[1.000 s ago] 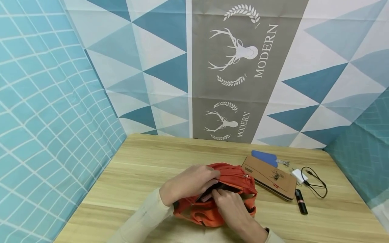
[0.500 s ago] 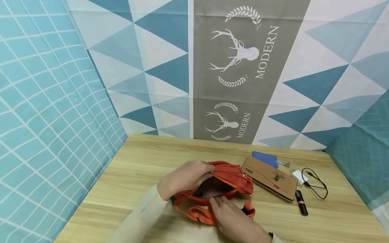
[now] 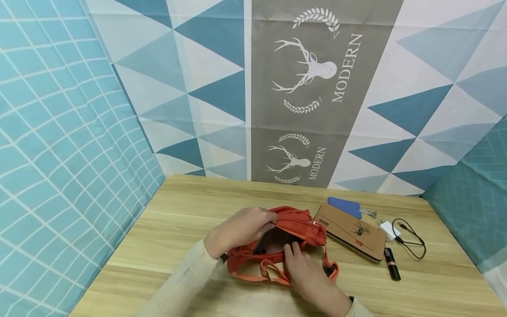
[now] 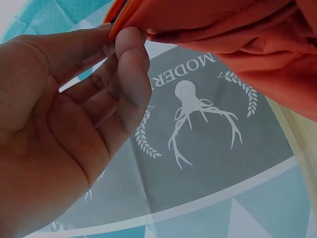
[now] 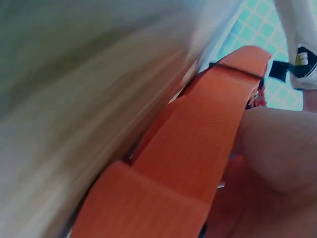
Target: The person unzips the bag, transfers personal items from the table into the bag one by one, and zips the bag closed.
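A red-orange waist bag [image 3: 295,220] lies on the wooden table with its zipped mouth spread apart; the inside looks dark, with a pale lining. My left hand [image 3: 242,230] pinches the far edge of the mouth between thumb and fingers. In the left wrist view, those fingers hold the fabric right beside the orange zipper [image 4: 124,19]. My right hand [image 3: 308,275] grips the near rim, its fingertips over the edge of the opening. An orange strap [image 3: 249,277] trails from the bag's near side; in the right wrist view the webbing strap [image 5: 190,129] covers much of the hand's work.
Right of the bag lie a brown notebook [image 3: 352,231], a blue card holder [image 3: 344,207] with a metal clip, a white charger plug [image 3: 390,230], a black cable [image 3: 412,242] and a black lipstick-like tube [image 3: 392,264]. A patterned cloth wall stands behind the table [image 3: 190,207].
The bag's mouth has been pulled wider, showing its inside. My right hand drew back from inside to the near rim, then shifted slightly up. The strap now lies more spread out.
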The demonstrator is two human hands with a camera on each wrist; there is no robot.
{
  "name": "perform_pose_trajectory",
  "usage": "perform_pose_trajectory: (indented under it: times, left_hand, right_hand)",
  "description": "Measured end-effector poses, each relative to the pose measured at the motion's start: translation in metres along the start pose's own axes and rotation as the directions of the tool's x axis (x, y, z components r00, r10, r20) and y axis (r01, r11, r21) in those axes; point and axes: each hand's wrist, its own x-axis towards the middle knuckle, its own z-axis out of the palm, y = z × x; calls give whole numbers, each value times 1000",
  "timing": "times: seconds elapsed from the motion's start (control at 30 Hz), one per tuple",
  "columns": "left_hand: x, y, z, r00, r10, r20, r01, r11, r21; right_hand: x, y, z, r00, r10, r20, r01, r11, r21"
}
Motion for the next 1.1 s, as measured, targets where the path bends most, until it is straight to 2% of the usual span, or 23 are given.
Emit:
perform_pose_trajectory:
  times: [0.07, 0.17, 0.37, 0.5, 0.67, 0.87, 1.1]
  left_hand:
    - [0, -1, -1, 1000, 0, -5, 0, 1000, 0]
    - [0, -2, -1, 1000, 4, -23, -4, 1000, 11]
    - [1, -7, -1, 999, 5, -52, -3, 999, 44]
    - [0, -9, -2, 999, -5, -46, 7, 999, 49]
    - [-1, -7, 1, 1000, 9, -15, -8, 999, 44]
    - [-3, -4, 3, 1000, 3, 3, -3, 1000, 23]
    - [-3, -3, 3, 1000, 8, 6, -8, 1000, 19]
  right_hand:
    - [3, 7, 0, 997, -38, -74, 33, 997, -73]
    - [6, 17, -4, 985, -101, -143, 81, 987, -140]
    - [6, 24, -17, 954, -200, -223, 186, 979, -79]
    - [1, 20, -28, 958, -234, -165, 237, 972, 1]
    - [-5, 17, -37, 970, -220, -101, 229, 970, 87]
    - [-16, 20, -53, 976, -185, -117, 199, 971, 129]
    - [-30, 33, -76, 980, -73, -184, 93, 990, 103]
